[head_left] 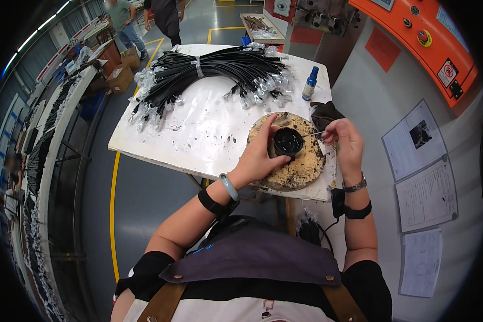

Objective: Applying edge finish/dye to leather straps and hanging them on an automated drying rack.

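My left hand (256,156) is wrapped round a small black pot (288,141), thumb on the near side and fingers on the far side. Glossy black stuff coats the inside of the pot. It rests on or just above a round, tan, crumbly-looking board (305,173) with black smears. In my right hand (346,144) a thin metal rod (314,133) is pinched between thumb and fingers, its tip pointing left to the pot's rim. A dark cloth (325,112) lies just beyond my right hand.
The white table (193,131) holds a large bundle of black strips (214,65) with clear plastic on their ends. A blue bottle (309,84) stands at the far right. Orange machinery (429,37) and a wall with papers flank the right. Two people stand beyond the table.
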